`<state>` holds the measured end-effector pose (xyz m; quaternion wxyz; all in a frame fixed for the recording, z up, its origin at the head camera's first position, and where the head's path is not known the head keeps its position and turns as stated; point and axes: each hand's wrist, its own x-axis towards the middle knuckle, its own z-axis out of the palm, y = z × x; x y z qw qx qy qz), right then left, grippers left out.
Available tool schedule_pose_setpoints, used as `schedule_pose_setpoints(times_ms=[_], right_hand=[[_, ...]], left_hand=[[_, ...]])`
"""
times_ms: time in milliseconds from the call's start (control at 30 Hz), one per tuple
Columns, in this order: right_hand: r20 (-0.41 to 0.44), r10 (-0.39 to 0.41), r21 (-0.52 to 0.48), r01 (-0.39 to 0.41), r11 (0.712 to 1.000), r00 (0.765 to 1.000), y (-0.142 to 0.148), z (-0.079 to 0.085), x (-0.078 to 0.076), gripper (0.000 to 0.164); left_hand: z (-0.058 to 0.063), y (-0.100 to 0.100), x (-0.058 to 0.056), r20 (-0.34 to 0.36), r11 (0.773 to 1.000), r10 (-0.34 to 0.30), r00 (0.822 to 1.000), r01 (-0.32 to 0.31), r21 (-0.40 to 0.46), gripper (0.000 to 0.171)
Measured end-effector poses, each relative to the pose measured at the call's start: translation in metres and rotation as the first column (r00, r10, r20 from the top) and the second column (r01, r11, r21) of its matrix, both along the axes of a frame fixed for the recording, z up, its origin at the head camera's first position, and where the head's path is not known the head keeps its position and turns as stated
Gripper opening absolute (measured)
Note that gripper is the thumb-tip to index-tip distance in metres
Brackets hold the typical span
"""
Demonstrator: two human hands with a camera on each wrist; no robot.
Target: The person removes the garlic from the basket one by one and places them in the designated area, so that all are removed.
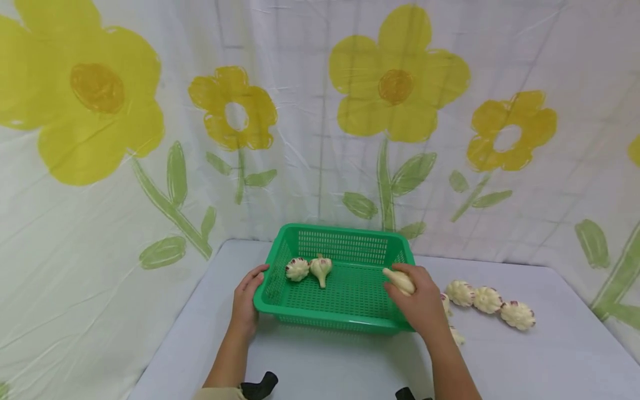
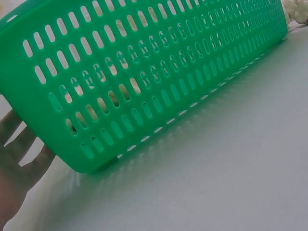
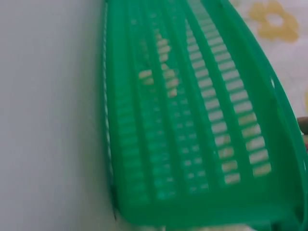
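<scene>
A green plastic basket (image 1: 332, 319) with slotted walls stands on the table. Inside, toward its left end, lie two garlic bulbs, one showing its clove side (image 1: 297, 269) and one with its stem pointing forward (image 1: 321, 268). Over the right end of the basket, my right hand (image 1: 420, 297) pinches another garlic bulb (image 1: 401, 281) between thumb and fingers, its stem pointing left. My left hand (image 1: 246, 297) touches the basket's left side near the rim. In the left wrist view its fingers (image 2: 36, 163) look fairly straight and spread against the basket's end wall.
Right of the basket, several garlic bulbs (image 1: 486, 300) lie on the white table (image 1: 550, 355), some partly hidden by my right hand and forearm. Behind the table hangs a white curtain (image 1: 300, 183) printed with yellow flowers. Two black pieces (image 1: 260, 386) show at the bottom edge.
</scene>
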<state>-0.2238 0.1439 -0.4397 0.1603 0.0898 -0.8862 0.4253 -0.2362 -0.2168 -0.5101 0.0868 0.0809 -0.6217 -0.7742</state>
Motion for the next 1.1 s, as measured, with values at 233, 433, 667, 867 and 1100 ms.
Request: schedule_pose_setpoints(times_ms=[233,433,667,867,1100], right_hand=[[0.010,-0.091,0.070,0.090,0.993,0.996,0.052,0.010,-0.002,0.044],[0.117,-0.172,0.106,0.160,0.982,0.978,0.101,0.003,0.000,0.046],[0.317,-0.194,0.208,0.132,0.969,0.928,0.142,-0.013,0.004,0.055],[0.387,-0.228,0.282,0.120,0.952,0.894,0.158,-0.025,0.004,0.053],[0.436,-0.234,0.303,0.103,0.947,0.869,0.160,-0.031,0.003,0.054]], left_hand=[[0.001,0.000,-0.001,-0.003,1.000,-0.002,1.000,0.002,0.009,0.042],[0.001,0.000,0.000,0.003,1.000,-0.009,1.000,0.009,0.001,0.044],[0.000,0.001,0.001,-0.005,1.000,-0.016,1.000,0.016,0.013,0.043],[-0.003,0.000,0.003,0.012,1.000,-0.012,1.000,0.012,0.000,0.043],[-0.004,-0.001,0.000,-0.008,1.000,-0.015,1.000,0.015,-0.013,0.043]])
